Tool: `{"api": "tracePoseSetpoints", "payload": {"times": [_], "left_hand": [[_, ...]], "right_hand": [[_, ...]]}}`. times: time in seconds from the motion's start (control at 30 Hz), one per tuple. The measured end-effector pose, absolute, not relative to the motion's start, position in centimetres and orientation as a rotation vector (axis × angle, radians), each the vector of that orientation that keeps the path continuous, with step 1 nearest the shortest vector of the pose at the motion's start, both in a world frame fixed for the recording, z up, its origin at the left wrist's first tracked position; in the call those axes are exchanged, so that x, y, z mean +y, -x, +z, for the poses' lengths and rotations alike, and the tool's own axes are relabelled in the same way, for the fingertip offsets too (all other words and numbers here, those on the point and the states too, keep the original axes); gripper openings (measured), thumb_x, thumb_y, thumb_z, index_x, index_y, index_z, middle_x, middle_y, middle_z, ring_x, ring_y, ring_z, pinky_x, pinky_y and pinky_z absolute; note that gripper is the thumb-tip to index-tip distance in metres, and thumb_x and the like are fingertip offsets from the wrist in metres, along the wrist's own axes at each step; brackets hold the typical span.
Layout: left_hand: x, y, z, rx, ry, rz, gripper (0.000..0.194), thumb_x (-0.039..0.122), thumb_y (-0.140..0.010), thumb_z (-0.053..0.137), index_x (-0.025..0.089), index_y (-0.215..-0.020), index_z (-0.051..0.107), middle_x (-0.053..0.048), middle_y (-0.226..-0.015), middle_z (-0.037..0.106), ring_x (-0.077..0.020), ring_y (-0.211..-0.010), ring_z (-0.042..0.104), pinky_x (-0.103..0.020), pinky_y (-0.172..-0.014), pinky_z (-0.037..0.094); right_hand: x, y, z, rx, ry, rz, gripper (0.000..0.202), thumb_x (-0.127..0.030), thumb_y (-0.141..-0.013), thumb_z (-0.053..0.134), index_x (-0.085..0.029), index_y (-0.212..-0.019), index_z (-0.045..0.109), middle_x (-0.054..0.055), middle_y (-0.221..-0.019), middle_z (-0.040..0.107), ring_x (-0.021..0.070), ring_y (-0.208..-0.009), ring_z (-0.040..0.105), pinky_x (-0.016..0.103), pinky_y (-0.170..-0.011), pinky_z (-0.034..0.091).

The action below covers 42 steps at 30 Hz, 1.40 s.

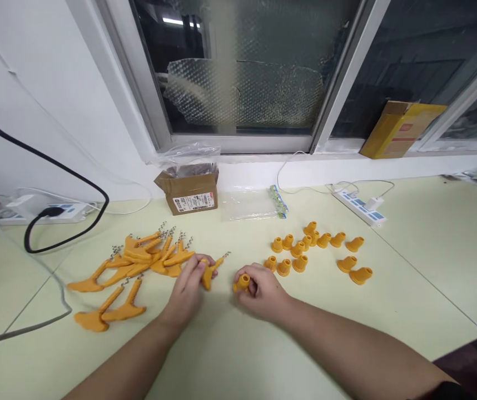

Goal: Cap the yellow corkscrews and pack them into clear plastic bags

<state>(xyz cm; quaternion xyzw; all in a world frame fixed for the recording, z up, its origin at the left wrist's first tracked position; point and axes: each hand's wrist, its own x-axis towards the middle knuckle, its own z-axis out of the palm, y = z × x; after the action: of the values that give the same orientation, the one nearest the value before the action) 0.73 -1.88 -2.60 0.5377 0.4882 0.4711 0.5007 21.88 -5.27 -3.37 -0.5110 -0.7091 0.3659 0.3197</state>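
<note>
My left hand (190,282) is closed round the handle of a yellow T-handled corkscrew (208,274), whose metal spiral points up and to the right. A short gap away, my right hand (261,293) grips a yellow cone-shaped cap (243,281) with its open narrow end upward. Left of my left hand lies a heap of similar yellow corkscrews (138,255), with two more (124,310) nearer me. Beyond my right hand stand and lie several more yellow caps (299,263), some upright, some tipped over.
At the back are an open cardboard box (192,191) and a clear plastic bag (249,205). Power strips sit at the left (69,212) and right (359,206). A black cable (71,172) loops over the left side. A yellow carton (401,130) leans by the window.
</note>
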Motion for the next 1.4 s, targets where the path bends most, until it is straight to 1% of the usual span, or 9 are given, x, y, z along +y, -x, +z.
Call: {"api": "tracePoseSetpoints", "payload": {"times": [0.1, 0.2, 0.33, 0.43, 0.53, 0.67, 0.83, 1.17, 1.4], "left_hand": [[-0.6, 0.0, -2.8, 1.032, -0.839, 1.24, 0.022, 0.041, -0.088, 0.058, 0.021, -0.081, 0.052, -0.002, -0.094, 0.064, -0.0162, -0.069, 0.063, -0.032, -0.072, 0.053], [0.0, 0.7, -2.5, 1.0, -0.644, 1.23, 0.023, 0.039, -0.084, 0.059, 0.021, -0.075, 0.047, -0.003, -0.084, 0.066, -0.0159, -0.063, 0.061, -0.029, -0.062, 0.052], [-0.4, 0.9, -2.1, 0.984, -0.578, 1.159, 0.034, 0.045, -0.079, 0.069, 0.021, -0.074, 0.046, -0.002, -0.075, 0.065, -0.0149, -0.056, 0.059, -0.026, -0.053, 0.051], [-0.9, 0.9, -2.1, 0.995, -0.612, 1.102, 0.043, 0.041, -0.07, 0.085, 0.021, -0.079, 0.048, -0.001, -0.081, 0.068, -0.0139, -0.056, 0.062, -0.025, -0.053, 0.052], [-1.2, 0.9, -2.3, 1.016, -0.673, 1.091, 0.052, 0.026, -0.062, 0.093, 0.021, -0.08, 0.045, 0.0, -0.086, 0.07, -0.0135, -0.061, 0.065, -0.025, -0.058, 0.056], [-1.2, 0.6, -2.4, 1.073, -0.713, 1.109, 0.055, 0.021, -0.062, 0.094, 0.021, -0.079, 0.042, 0.001, -0.08, 0.07, -0.0128, -0.062, 0.065, -0.024, -0.06, 0.056], [-1.5, 0.1, -2.1, 1.078, -0.833, 1.065, 0.05, 0.026, -0.069, 0.092, 0.022, -0.084, 0.045, -0.002, -0.078, 0.073, -0.0144, -0.061, 0.066, -0.025, -0.06, 0.055], [-1.6, 0.0, -1.6, 1.072, -0.797, 1.109, 0.053, 0.022, -0.066, 0.091, 0.022, -0.09, 0.044, 0.002, -0.08, 0.07, -0.009, -0.059, 0.058, -0.02, -0.055, 0.048], [-2.4, -0.6, -1.8, 1.056, -0.973, 1.081, 0.046, 0.028, -0.076, 0.086, 0.023, -0.096, 0.045, 0.0, -0.083, 0.071, -0.01, -0.061, 0.061, -0.022, -0.06, 0.05]], "right_hand": [[-5.6, -21.0, -3.4, -1.903, 1.138, 0.985, 0.029, -0.01, -0.065, 0.067, -0.024, -0.091, 0.068, -0.003, -0.066, 0.052, 0.0173, -0.072, 0.055, 0.026, -0.065, 0.044], [-6.1, -20.7, -3.4, -1.91, 1.022, 1.097, 0.029, -0.011, -0.065, 0.066, -0.025, -0.09, 0.066, -0.004, -0.07, 0.055, 0.0143, -0.065, 0.052, 0.026, -0.062, 0.044], [-6.2, -21.5, -3.9, -1.811, 1.067, 1.119, 0.041, -0.008, -0.064, 0.062, -0.025, -0.1, 0.065, -0.003, -0.081, 0.055, 0.0128, -0.065, 0.049, 0.026, -0.061, 0.042], [-6.3, -22.0, -4.6, -1.654, 1.079, 1.172, 0.054, -0.008, -0.071, 0.061, -0.029, -0.121, 0.057, 0.0, -0.091, 0.051, 0.0158, -0.075, 0.05, 0.028, -0.065, 0.044], [-6.4, -22.2, -4.9, -1.452, 1.053, 1.276, 0.042, -0.014, -0.087, 0.055, -0.031, -0.125, 0.048, 0.002, -0.101, 0.048, 0.0166, -0.079, 0.049, 0.03, -0.066, 0.045], [-6.5, -22.2, -4.8, -1.331, 1.076, 1.144, 0.019, -0.02, -0.098, 0.049, -0.029, -0.115, 0.048, 0.004, -0.104, 0.047, 0.0192, -0.089, 0.048, 0.035, -0.08, 0.046], [-6.7, -22.0, -4.4, -1.32, 1.016, 1.109, 0.02, -0.025, -0.102, 0.051, -0.03, -0.122, 0.049, 0.007, -0.114, 0.05, 0.0229, -0.107, 0.051, 0.04, -0.094, 0.047], [-6.2, -21.6, -3.9, -1.246, 0.927, 1.058, 0.019, -0.023, -0.105, 0.049, -0.03, -0.123, 0.049, 0.007, -0.12, 0.05, 0.0196, -0.114, 0.051, 0.037, -0.101, 0.048], [-6.4, -21.8, -4.3, -1.32, 0.925, 1.203, 0.024, -0.02, -0.102, 0.054, -0.03, -0.124, 0.05, 0.006, -0.121, 0.054, 0.0179, -0.111, 0.055, 0.034, -0.098, 0.05]]}}
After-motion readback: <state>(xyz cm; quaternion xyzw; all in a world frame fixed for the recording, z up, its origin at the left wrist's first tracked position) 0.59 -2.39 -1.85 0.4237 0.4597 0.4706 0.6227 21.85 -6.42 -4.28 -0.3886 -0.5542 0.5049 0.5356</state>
